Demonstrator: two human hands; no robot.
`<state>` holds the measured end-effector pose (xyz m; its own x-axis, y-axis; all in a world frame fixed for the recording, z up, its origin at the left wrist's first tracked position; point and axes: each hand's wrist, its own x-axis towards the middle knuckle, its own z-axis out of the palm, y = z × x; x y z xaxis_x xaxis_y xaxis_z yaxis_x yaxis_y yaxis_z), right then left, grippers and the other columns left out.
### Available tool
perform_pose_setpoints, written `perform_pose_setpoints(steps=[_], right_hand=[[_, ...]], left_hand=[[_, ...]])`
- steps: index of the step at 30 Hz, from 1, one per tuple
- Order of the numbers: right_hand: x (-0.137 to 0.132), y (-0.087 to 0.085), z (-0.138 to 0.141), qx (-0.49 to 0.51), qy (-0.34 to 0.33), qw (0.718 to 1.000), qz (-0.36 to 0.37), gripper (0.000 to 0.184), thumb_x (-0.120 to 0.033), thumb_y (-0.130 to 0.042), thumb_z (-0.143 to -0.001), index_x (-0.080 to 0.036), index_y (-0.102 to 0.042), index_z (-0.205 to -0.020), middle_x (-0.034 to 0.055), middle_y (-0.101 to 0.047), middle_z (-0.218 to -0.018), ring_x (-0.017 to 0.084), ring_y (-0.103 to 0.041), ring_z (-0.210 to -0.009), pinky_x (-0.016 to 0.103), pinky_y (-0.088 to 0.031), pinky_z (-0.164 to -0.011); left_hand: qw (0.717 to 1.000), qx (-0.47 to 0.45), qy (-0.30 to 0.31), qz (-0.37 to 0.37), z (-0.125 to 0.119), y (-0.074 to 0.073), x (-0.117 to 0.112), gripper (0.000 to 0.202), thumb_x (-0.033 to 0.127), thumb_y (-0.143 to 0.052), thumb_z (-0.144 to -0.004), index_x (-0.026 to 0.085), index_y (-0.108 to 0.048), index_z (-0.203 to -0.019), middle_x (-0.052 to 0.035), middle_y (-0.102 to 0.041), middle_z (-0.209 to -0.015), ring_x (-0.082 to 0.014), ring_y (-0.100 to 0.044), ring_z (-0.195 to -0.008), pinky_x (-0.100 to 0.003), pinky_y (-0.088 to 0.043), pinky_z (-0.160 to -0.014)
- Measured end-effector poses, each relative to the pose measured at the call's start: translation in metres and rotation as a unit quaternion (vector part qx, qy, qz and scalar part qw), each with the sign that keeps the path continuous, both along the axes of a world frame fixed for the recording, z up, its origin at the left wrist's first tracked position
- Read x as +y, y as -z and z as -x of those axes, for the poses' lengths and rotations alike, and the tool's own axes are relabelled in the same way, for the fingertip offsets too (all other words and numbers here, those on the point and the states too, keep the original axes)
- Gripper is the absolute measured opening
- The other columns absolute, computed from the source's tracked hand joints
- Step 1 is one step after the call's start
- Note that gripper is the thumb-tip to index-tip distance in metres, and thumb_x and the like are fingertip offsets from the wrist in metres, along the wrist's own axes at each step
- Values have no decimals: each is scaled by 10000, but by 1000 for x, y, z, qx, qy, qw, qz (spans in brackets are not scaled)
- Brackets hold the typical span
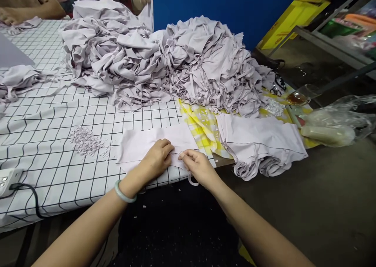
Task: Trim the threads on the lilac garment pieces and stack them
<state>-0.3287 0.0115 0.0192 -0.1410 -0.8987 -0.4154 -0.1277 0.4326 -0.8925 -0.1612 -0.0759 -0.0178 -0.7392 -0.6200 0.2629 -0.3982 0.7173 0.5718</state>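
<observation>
A table (44, 118) under a white, black-gridded cover stands before a blue panel (205, 2); heaped lavender fabric (211, 59) crowds its far side; a flat lavender piece (138, 139) lies at the near edge; the left hand (158, 157) rests bent fingers on it, grip unclear; the right hand (197, 165) pinches at its right half, anything held too small to tell; scraps (86, 141) lie leftward.

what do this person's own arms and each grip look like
The left forearm and right forearm are bare, no sleeves in view. A smooth, pale green bangle rings the left one near the wrist. The left grip and right grip are ungloved.
</observation>
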Motion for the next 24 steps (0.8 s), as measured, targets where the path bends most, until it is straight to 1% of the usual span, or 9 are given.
perform_pose_setpoints(steps=[1, 3, 7, 10, 13, 18, 24], right_hand=[[-3, 1, -2, 1, -2, 1000, -4, 258, -429, -577, -827, -185, -634, -765, -60, -449, -512, 101, -365, -468, 234, -267, -466], [-7, 3, -8, -3, -7, 1000, -14, 232, -398, -574, -818, -185, -621, -741, -59, -461, -510, 95, -362, -462, 230, -263, -462], [-13, 9, -20, -42, 13, 998, -35, 223, -393, -575, -811, -187, -611, -734, -67, -445, -487, 87, -351, -441, 220, -246, -438], [-18, 11, -26, -79, 30, 995, -48, 228, -401, -565, -819, -189, -607, -748, -78, -419, -469, 75, -304, -415, 211, -205, -409], [-24, 11, -29, -107, 31, 992, -65, 201, -376, -567, -811, -189, -604, -746, -84, -417, -468, 59, -250, -393, 206, -162, -386], [-30, 10, -33, -107, 44, 990, -81, 156, -318, -556, -787, -182, -613, -738, -83, -427, -459, 51, -248, -384, 200, -147, -374], [-31, 11, -34, -139, 92, 982, -93, 191, -362, -591, -758, -176, -612, -718, -93, -407, -435, 42, -218, -367, 205, -119, -362]], left_hand=[[1000, 4, -7, -4, 1, 3, -2, 217, 41, -489, -796, 137, -654, -898, -112, -641, -924, -223, -604, -881, -379, -537, -791], [999, 30, -24, -34, 2, 3, -4, 200, 57, -487, -819, 137, -661, -877, -104, -656, -916, -200, -619, -846, -349, -542, -762], [988, 65, -29, -136, -2, -7, -12, 190, 88, -496, -846, 141, -678, -851, -83, -693, -924, -165, -647, -825, -310, -543, -764], [981, 62, -18, -181, -5, -12, -18, 218, 99, -479, -859, 150, -690, -877, -78, -705, -958, -165, -659, -870, -315, -545, -813], [978, 55, -9, -200, -7, -12, -20, 247, 106, -457, -874, 162, -696, -904, -76, -705, -990, -168, -660, -907, -327, -544, -847], [976, 58, 2, -212, -8, -11, -19, 256, 102, -447, -887, 162, -694, -909, -74, -700, -1000, -171, -660, -918, -332, -547, -845], [976, 57, -2, -210, -7, -9, -18, 254, 113, -448, -917, 154, -698, -909, -77, -700, -1000, -167, -662, -909, -332, -554, -848]])
